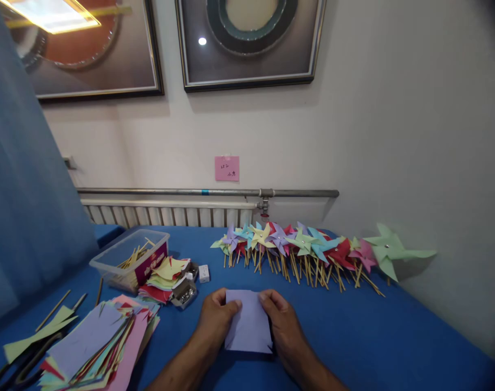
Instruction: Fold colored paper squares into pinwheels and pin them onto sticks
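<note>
A square of purple paper [248,326] is held up between both hands, just above the blue table. My left hand [219,316] pinches its upper left edge, thumb on the face of the paper. On the other side my right hand [283,320] grips the upper right edge in the same way. Small slits show at the paper's lower corners. To the left lies a stack of coloured paper sheets [88,339], with a purple one on top. Small open boxes of metal pins [185,294] sit beyond my left hand.
Finished paper pinwheels on sticks [302,241] lie in a row at the back right. A clear plastic box [155,240] holds wooden sticks. Scissors [25,364] rest at the lower left, beside green paper strips [39,332]. A small white box [204,273] stands near the pins.
</note>
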Demonstrator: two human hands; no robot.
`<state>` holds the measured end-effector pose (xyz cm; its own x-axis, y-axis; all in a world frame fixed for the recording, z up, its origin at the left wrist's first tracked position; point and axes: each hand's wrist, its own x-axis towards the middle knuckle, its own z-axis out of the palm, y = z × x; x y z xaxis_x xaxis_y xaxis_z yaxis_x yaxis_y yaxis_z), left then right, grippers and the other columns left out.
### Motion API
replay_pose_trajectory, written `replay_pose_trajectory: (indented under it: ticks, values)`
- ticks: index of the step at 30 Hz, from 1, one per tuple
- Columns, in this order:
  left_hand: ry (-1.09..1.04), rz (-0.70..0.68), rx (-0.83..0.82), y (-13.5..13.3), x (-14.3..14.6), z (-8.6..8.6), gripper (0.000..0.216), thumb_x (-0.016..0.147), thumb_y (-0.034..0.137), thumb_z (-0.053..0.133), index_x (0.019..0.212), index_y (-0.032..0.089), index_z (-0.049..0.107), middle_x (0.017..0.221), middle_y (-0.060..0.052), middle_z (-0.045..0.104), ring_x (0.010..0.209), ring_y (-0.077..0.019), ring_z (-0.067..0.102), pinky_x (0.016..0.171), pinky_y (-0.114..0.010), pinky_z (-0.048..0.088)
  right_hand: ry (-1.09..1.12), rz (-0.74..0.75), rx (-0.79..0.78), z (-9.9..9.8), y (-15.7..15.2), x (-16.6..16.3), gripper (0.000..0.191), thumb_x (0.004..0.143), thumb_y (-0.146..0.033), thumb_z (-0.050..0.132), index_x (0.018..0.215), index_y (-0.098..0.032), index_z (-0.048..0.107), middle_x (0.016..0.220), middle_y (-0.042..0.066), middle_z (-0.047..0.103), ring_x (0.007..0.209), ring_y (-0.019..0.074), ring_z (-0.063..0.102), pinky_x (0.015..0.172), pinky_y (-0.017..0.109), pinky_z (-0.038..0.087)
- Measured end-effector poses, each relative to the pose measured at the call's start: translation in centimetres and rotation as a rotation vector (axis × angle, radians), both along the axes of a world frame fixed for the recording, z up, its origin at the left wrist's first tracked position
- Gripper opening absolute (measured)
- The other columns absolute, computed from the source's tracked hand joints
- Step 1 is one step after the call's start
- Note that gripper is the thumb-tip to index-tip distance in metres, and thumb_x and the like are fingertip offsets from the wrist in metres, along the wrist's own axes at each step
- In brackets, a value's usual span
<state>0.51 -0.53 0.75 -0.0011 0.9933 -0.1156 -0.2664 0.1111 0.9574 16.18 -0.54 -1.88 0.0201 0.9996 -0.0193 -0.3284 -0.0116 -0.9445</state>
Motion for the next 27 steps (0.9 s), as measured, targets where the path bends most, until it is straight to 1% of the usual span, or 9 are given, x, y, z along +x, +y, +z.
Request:
replay_pose_trajectory:
  ticks: [3, 7, 10, 12, 14, 17, 20, 22, 27]
  values:
    - [-0.01, 0.008, -0.003, 0.1, -0.1, 0.0, 0.036, 0.05, 0.037, 0.088, 0.072, 0.014, 0.071, 0.063, -0.002, 0.072, 0.053, -0.0143, 0.058, 0.056, -0.027, 0.045, 0.019, 0.011, -0.013, 0.1, -0.1, -0.2, 0.052, 0.069, -0.067, 0.083, 0.082, -0.021, 0.064, 0.062, -0.006, 0.057, 0.054, 0.0115, 0.046, 0.051, 0.023, 0.038]
    - [-0.033, 0.056, 0.018, 0.3, -0.4, 0.3, 0.04, 0.049, 0.039, 0.088, 0.075, 0.013, 0.072, 0.068, -0.005, 0.074, 0.056, -0.016, 0.061, 0.057, -0.028, 0.048, 0.002, 0.169, -0.056, 0.6, -0.8, -0.5, 0.055, 0.07, -0.067, 0.083, 0.09, -0.019, 0.067, 0.074, 0.001, 0.069, 0.064, 0.0166, 0.06, 0.059, 0.027, 0.048]
    - [-0.018, 0.138, 0.054, 0.7, -1.0, 0.5, 0.041, 0.052, 0.04, 0.087, 0.078, 0.012, 0.072, 0.069, -0.006, 0.074, 0.057, -0.0161, 0.061, 0.058, -0.028, 0.048, -0.068, 0.225, -0.073, 0.7, -1.1, -0.6, 0.057, 0.073, -0.072, 0.079, 0.086, -0.017, 0.067, 0.073, 0.002, 0.069, 0.063, 0.017, 0.064, 0.059, 0.028, 0.051]
    - [-0.003, 0.18, 0.068, 0.9, -1.4, 0.6, 0.041, 0.053, 0.04, 0.086, 0.079, 0.012, 0.073, 0.069, -0.005, 0.073, 0.057, -0.0157, 0.06, 0.058, -0.027, 0.047, -0.079, 0.202, -0.081, 0.4, -0.9, -0.6, 0.06, 0.073, -0.075, 0.076, 0.083, -0.017, 0.066, 0.069, 0.0, 0.067, 0.056, 0.0154, 0.064, 0.056, 0.028, 0.05]
    - [0.002, 0.202, 0.066, 1.1, -1.7, 0.7, 0.042, 0.053, 0.04, 0.086, 0.081, 0.012, 0.073, 0.068, -0.004, 0.072, 0.058, -0.0159, 0.06, 0.057, -0.026, 0.046, -0.06, 0.148, -0.08, 0.0, -0.5, -0.5, 0.061, 0.072, -0.078, 0.075, 0.08, -0.018, 0.064, 0.066, -0.002, 0.063, 0.053, 0.0142, 0.064, 0.052, 0.026, 0.048]
    - [0.001, 0.222, 0.056, 1.3, -2.1, 0.8, 0.043, 0.053, 0.039, 0.087, 0.082, 0.012, 0.073, 0.068, -0.004, 0.072, 0.059, -0.0168, 0.061, 0.057, -0.027, 0.047, -0.044, 0.099, -0.093, -0.5, 0.2, -0.4, 0.066, 0.066, -0.083, 0.074, 0.08, -0.019, 0.062, 0.064, -0.003, 0.063, 0.051, 0.014, 0.063, 0.049, 0.025, 0.047]
    - [0.005, 0.231, 0.064, 1.4, -2.3, 0.9, 0.04, 0.054, 0.038, 0.087, 0.082, 0.013, 0.072, 0.068, -0.003, 0.072, 0.059, -0.0167, 0.061, 0.058, -0.026, 0.047, -0.082, 0.135, -0.101, -0.7, 0.3, -0.4, 0.069, 0.062, -0.086, 0.074, 0.077, -0.02, 0.058, 0.063, 0.0, 0.066, 0.051, 0.0145, 0.063, 0.049, 0.025, 0.046]
    - [0.008, 0.227, 0.069, 1.4, -2.4, 1.0, 0.039, 0.054, 0.037, 0.088, 0.081, 0.013, 0.072, 0.067, -0.003, 0.072, 0.059, -0.0164, 0.061, 0.058, -0.026, 0.046, -0.11, 0.156, -0.09, -0.5, 0.2, -0.4, 0.069, 0.063, -0.087, 0.073, 0.074, -0.021, 0.055, 0.063, 0.001, 0.067, 0.051, 0.0145, 0.063, 0.049, 0.025, 0.046]
    - [0.007, 0.224, 0.072, 1.5, -2.4, 0.9, 0.04, 0.055, 0.038, 0.086, 0.082, 0.013, 0.073, 0.066, -0.002, 0.071, 0.057, -0.0156, 0.06, 0.058, -0.026, 0.046, -0.167, 0.176, -0.068, -0.2, -0.1, -0.4, 0.067, 0.062, -0.084, 0.076, 0.074, -0.021, 0.055, 0.059, -0.002, 0.064, 0.05, 0.0136, 0.058, 0.049, 0.026, 0.043]
